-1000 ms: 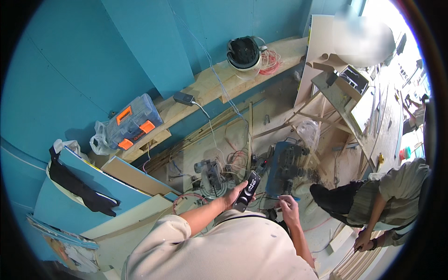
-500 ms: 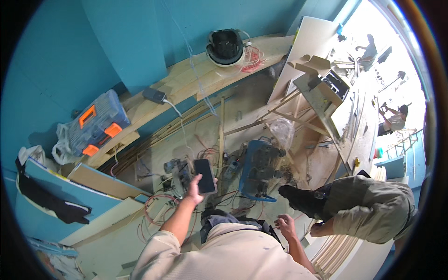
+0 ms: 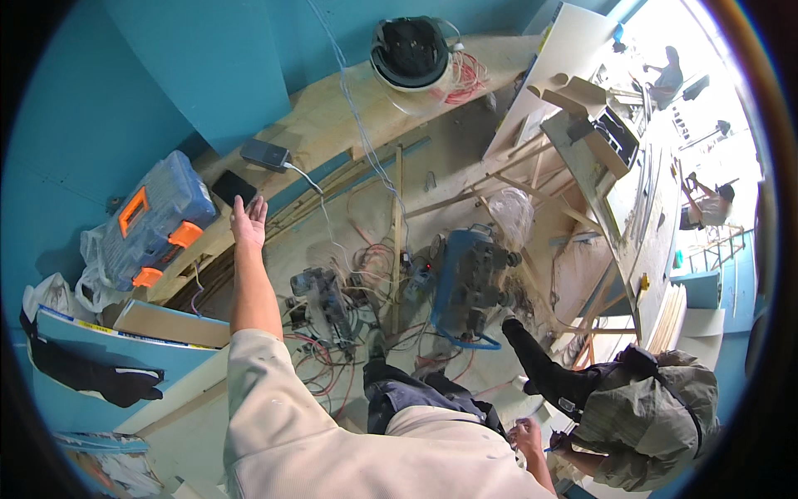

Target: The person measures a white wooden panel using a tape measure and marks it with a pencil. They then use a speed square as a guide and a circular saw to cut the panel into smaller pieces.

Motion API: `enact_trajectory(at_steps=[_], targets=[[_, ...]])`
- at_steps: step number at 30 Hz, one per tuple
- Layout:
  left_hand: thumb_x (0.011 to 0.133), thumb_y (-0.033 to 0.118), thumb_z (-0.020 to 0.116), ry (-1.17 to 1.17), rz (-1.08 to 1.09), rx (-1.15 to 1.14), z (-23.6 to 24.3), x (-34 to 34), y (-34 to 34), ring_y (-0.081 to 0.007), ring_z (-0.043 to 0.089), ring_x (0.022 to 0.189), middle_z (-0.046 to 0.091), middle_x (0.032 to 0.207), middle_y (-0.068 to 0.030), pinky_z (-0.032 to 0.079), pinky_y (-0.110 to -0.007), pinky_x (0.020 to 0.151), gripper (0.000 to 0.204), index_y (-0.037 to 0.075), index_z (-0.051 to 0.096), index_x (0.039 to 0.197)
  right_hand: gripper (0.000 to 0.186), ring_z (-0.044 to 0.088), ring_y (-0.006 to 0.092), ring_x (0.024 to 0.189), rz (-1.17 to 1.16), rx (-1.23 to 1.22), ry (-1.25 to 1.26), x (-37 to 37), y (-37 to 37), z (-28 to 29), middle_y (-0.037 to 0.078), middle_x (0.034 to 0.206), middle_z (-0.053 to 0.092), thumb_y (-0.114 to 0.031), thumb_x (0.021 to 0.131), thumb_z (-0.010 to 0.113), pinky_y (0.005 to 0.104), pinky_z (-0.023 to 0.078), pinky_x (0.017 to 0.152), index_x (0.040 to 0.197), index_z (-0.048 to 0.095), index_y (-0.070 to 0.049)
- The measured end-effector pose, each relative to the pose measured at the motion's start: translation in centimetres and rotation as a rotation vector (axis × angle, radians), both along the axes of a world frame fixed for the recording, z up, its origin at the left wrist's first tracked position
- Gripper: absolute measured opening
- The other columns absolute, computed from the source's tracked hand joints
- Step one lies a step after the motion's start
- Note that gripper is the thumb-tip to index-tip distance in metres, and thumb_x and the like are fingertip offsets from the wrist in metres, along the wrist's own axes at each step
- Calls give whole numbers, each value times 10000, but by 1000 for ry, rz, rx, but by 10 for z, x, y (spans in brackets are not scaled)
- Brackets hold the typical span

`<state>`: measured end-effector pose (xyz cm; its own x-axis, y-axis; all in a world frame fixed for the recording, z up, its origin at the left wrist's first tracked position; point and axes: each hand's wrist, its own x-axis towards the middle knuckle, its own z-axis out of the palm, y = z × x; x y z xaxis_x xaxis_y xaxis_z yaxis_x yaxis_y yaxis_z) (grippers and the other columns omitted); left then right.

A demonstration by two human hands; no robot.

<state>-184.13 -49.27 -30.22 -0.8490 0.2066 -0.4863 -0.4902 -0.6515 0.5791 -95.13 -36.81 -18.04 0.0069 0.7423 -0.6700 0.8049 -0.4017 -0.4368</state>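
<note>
Away goes the phone [image 3: 233, 186]: half a second ago it was up in the left hand [image 3: 248, 221], now it's down on the wooden counter [image 3: 322, 125] at ten o'clock! Tight spot, close to the front edge, toolbox [image 3: 165, 218] just beside it at eight o'clock from it, black adapter [image 3: 265, 155] near at one. Bare wood runs along at eleven, up to the upturned helmet [image 3: 409, 51] at twelve. Left hand, palm up, fingers spread, clasping nothing, right by the phone; contact, I can't tell. Right hand [image 3: 525, 436], five o'clock, well apart from it, fingers curled; whether they grip anything, can't tell. The phone itself: flat, rectangular, dark-faced, lying slightly askew.
</note>
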Motion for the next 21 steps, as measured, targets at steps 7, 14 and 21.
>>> enact_trajectory(at_steps=[7,14,21], targets=[[953,279,602,-69,-690,-235,-27,109,76,-200,678,792,690,958,-90,574,-333,689,263,64,569,1100,153,683,175,694,-16,37,-4,-25,-3,15,144,816,699,-40,942,520,281,554,624,1031,606,51],[974,325,580,278,-876,-159,15,150,291,-175,684,757,690,891,-56,564,-316,631,232,102,572,1036,190,658,167,691,-207,-3,-49,-18,-49,32,116,837,706,-107,949,516,295,524,598,1065,598,20],[970,495,480,103,-704,-43,-31,14,440,-273,636,793,672,883,-166,549,-383,786,517,-10,582,1013,240,708,265,835,-350,-154,-384,24,-168,31,162,917,723,-202,877,575,391,556,784,1016,668,-29]])
